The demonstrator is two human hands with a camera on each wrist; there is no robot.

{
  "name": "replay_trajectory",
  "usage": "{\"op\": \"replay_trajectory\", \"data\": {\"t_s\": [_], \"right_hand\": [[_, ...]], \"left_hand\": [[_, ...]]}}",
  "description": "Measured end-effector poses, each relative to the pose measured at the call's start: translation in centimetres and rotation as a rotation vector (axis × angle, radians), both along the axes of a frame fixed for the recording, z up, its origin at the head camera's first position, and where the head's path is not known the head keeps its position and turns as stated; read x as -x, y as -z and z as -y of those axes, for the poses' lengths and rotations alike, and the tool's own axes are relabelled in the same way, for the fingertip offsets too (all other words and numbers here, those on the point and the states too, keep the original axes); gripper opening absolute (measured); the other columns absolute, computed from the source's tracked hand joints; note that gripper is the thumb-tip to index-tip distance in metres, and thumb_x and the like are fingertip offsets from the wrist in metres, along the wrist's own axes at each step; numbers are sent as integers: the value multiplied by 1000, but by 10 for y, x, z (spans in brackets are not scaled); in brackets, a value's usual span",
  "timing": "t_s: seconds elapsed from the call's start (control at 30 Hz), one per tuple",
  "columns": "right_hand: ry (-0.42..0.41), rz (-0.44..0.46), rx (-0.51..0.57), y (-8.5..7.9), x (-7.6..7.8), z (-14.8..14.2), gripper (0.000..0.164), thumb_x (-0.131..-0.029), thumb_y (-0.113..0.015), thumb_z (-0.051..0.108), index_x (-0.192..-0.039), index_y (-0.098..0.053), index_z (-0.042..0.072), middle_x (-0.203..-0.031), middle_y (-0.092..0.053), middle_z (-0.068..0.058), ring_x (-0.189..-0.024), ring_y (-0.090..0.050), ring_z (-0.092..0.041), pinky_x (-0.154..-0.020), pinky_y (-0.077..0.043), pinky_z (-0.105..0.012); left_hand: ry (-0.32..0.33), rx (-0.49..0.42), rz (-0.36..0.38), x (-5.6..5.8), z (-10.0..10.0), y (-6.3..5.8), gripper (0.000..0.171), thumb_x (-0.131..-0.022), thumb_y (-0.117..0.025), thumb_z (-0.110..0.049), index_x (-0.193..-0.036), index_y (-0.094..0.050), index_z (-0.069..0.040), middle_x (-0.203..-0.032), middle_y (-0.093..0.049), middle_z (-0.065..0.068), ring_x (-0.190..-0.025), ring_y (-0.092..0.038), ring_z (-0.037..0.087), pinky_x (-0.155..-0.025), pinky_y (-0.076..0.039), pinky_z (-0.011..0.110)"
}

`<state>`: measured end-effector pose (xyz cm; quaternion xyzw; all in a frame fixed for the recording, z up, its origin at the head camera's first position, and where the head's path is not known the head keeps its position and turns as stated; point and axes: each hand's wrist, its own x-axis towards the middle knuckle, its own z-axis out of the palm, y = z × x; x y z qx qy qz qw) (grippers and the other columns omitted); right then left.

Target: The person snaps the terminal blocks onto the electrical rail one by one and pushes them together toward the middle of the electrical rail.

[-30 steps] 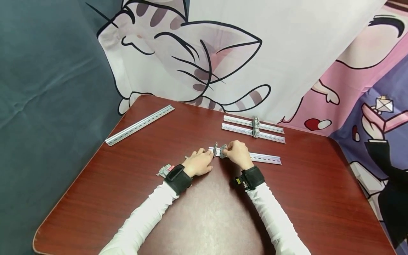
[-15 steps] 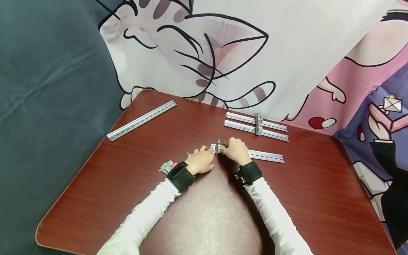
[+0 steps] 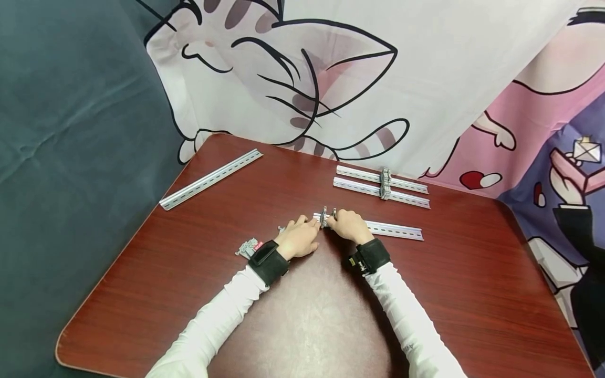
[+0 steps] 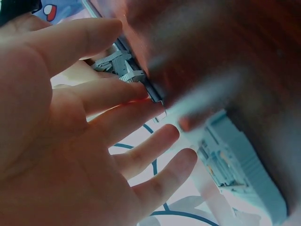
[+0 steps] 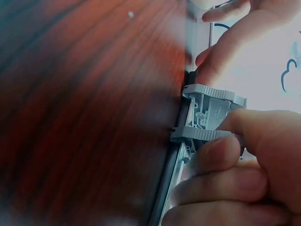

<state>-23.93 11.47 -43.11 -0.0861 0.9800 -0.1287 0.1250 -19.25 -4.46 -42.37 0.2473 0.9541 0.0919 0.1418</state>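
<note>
A slotted metal DIN rail [image 3: 394,231] lies in front of the hands, with two grey terminal blocks standing across its left part. My right hand [image 3: 351,227] pinches the right-hand terminal block [image 5: 202,135] between thumb and index finger, the other fingers folded below. A short gap separates it from the second terminal block [image 5: 216,93], to its left. Straight fingers of my left hand [image 3: 298,238] touch the rail's left end, as the left wrist view also shows. Near those fingertips another grey terminal block [image 4: 244,169] lies loose on the table, mostly hidden in the head view.
Beside the left wrist lie grey parts with a red label [image 3: 248,248]. Two parallel rails [image 3: 356,185] at the back right carry a row of terminal blocks [image 3: 385,185] across them. A single rail [image 3: 211,179] lies at the back left. A printed curtain [image 3: 283,79] borders the table.
The head view has shifted slightly. My right hand sits a little further left along the rail than one second ago, still at the same block. The left hand stays at the rail's end.
</note>
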Motion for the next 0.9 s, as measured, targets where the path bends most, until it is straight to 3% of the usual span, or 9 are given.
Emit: {"op": "replay_trajectory", "data": {"t_s": [0.27,0.57,0.9], "right_hand": [[-23,31,-45,-6,4,-2,35,-94,-49,33,-80,-65,5,-104,-69,-24,-93,-67,-40,-78,-52,-53],[-29,132,-94,-11,5,0,35,-98,-41,28,-88,-64,4,-109,-67,-21,-96,-65,-36,-84,-51,-51],[-166,162,-72,-7,16,3,35,-96,-42,17,-70,-62,6,-73,-60,-5,-62,-50,-16,-65,-45,-30]], "left_hand": [[-4,-8,-10,2,-4,-1,56,-94,-61,-28,-142,-45,-3,-148,-45,9,-131,-40,29,-99,-40,45],[-6,-2,-19,-1,-8,2,54,-95,-59,-28,-142,-46,-3,-147,-46,9,-130,-41,30,-99,-41,45],[-4,-31,-78,-1,-6,4,47,-93,-62,-25,-132,-54,1,-133,-57,12,-120,-47,31,-92,-44,45]]}}
